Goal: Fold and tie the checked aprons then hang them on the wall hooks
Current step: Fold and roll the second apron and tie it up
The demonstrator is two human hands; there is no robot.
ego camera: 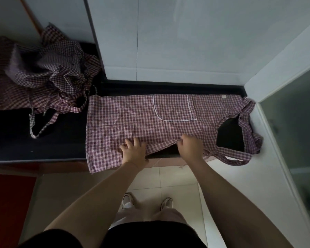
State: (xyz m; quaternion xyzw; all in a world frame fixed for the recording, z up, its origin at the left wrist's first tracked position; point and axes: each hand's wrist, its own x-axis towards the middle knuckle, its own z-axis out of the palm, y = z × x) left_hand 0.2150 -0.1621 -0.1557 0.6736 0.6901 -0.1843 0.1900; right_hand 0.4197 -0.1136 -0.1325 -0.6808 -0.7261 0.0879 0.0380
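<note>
A checked apron (141,115) is spread flat on a dark counter (43,144); its near edge is pressed by the left hand (133,151), fingers apart, and pinched by the right hand (190,145). Its pocket (174,107) lies flat. Further aprons (43,74) are heaped beyond.

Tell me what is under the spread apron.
The spread apron lies on a dark counter, which shows through its neck opening and beside it. Its near corner hangs over the counter edge. The left hand and right hand hold its near edge. Whatever else it covers is hidden.
</note>
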